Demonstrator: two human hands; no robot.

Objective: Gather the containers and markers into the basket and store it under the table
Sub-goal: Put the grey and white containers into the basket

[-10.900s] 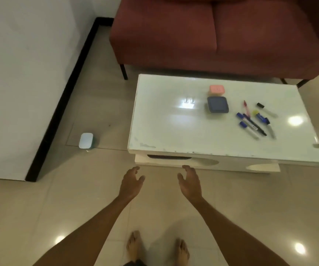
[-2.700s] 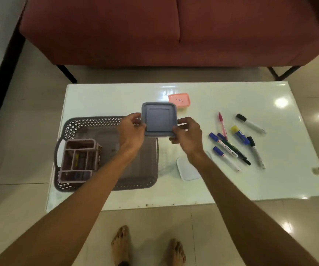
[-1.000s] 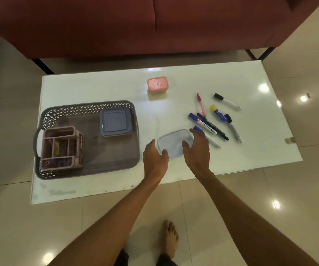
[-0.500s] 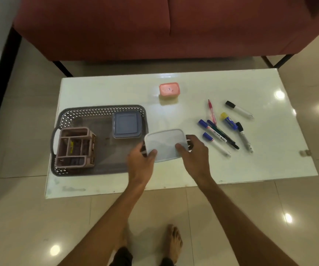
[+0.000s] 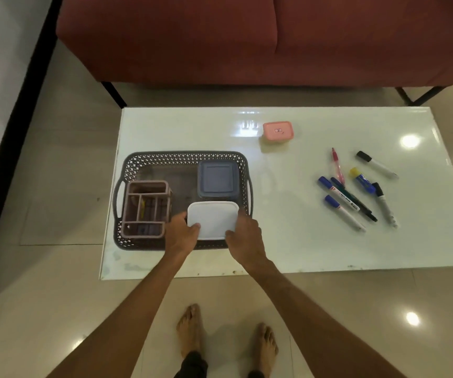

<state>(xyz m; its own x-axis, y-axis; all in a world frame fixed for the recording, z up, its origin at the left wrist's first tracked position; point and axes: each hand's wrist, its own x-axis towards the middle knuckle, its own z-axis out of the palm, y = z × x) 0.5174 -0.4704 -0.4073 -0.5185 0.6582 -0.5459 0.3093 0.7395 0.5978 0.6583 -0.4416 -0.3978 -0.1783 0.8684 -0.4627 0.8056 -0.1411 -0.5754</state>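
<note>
A dark grey lattice basket (image 5: 184,157) stands on the left half of the white table (image 5: 288,241). Inside it are a pink divided organizer (image 5: 145,208) at the left and a blue lidded container (image 5: 217,179) at the back right. My left hand (image 5: 181,236) and my right hand (image 5: 244,236) grip the two near corners of a white lidded container (image 5: 212,220), held over the basket's front right part. A small pink container (image 5: 278,131) sits on the table behind. Several markers (image 5: 356,192) lie loose at the right.
A red sofa (image 5: 247,39) runs along the far side of the table, its black legs on the tiled floor. A white wall with a black skirting is at the left. My bare feet stand just before the table's near edge.
Both hands have carried the white container leftward from beside the basket to above its front right part. The camera view has shifted a little.
</note>
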